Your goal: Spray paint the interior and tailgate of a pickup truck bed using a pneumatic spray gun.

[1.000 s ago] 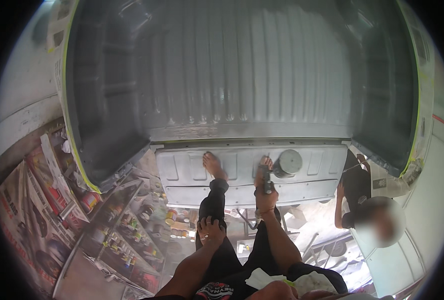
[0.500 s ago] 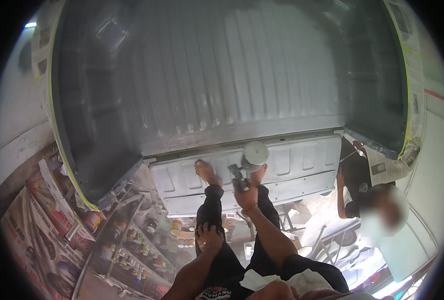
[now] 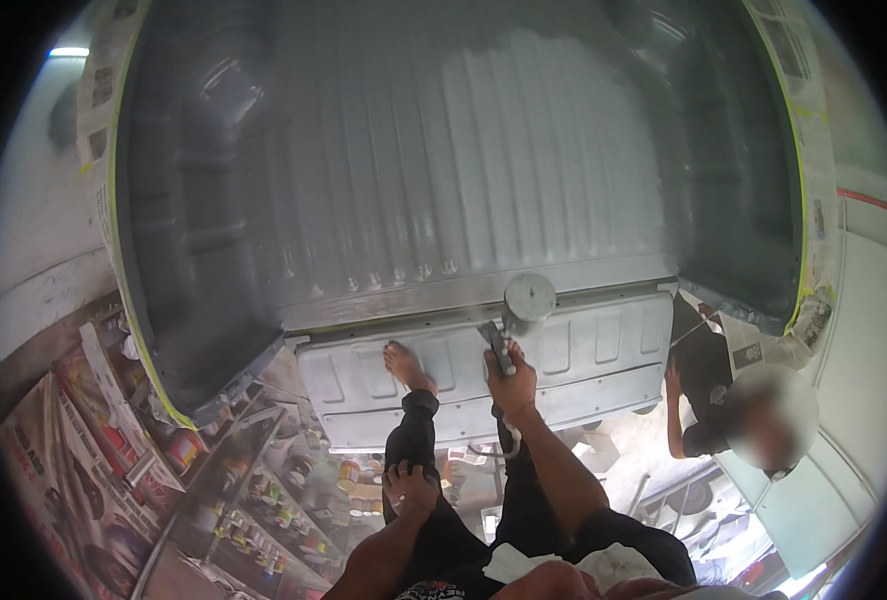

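Observation:
My right hand (image 3: 513, 388) is closed round the handle of a paint spray gun (image 3: 496, 346) with a round grey cup (image 3: 531, 298) on it. I hold it above the lowered tailgate (image 3: 614, 335) of a pickup bed. A hose (image 3: 494, 452) hangs below the hand. On my left knee lies my left hand (image 3: 411, 490), fingers spread and holding nothing. Beyond the tailgate stretches the ribbed bed floor (image 3: 554, 150), pale grey toward the right and darker glossy grey to the left. My bare left foot (image 3: 404, 368) is on the tailgate; my right foot is mostly hidden.
Bed walls (image 3: 199, 190) rise at both sides, edged with yellow tape and masking newspaper (image 3: 764, 340). A person in dark clothes (image 3: 699, 350) is close to the tailgate's right end. Shelves with cans (image 3: 264, 520) stand lower left.
My right hand has moved a little right and forward with the spray gun, which has turned slightly. The view has shifted a bit. My left hand stays on the knee.

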Motion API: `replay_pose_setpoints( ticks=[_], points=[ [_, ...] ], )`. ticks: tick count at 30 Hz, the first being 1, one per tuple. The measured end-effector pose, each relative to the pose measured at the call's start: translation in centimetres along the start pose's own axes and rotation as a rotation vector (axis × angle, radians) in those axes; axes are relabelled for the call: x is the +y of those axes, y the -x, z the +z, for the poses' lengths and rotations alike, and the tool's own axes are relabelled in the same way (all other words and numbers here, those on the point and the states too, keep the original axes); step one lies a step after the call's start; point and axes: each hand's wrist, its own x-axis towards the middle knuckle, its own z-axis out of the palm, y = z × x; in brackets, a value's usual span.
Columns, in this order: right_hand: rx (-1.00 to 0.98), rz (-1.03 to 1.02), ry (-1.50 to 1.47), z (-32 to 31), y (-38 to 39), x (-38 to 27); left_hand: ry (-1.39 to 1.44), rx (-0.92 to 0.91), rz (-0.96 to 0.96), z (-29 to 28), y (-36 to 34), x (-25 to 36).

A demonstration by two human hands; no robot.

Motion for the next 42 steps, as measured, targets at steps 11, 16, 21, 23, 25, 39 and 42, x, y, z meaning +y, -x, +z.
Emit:
replay_pose_setpoints(
  ticks=[11,16,21,23,25,39,42],
  points=[
    [0.231,-0.284,-0.140,-2.0,-17.4,-16.8,0.043,0.041,-0.032,1.1,0.6,0.0],
    [0.344,-0.391,-0.125,-2.6,-22.2,-21.7,0.044,0.121,-0.031,1.9,1.0,-0.1],
    [0.304,-0.384,-0.176,-2.7,-20.8,-20.3,0.109,0.090,-0.054,1.9,1.1,0.0],
    [0.293,-0.299,-0.094,-2.3,-18.9,-18.4,0.106,0.094,-0.050,1.7,1.0,-0.1],
    [0.250,-0.251,-0.104,-1.8,-16.2,-15.8,0.069,0.173,0.004,1.5,0.8,-0.3],
    [0.128,0.082,-0.015,1.7,3.1,0.2,0.024,0.110,0.009,0.5,-0.6,-1.3],
    [0.203,-0.012,-0.021,0.7,-0.7,-2.2,0.034,0.094,0.002,0.0,-0.6,-1.3]
  ],
)
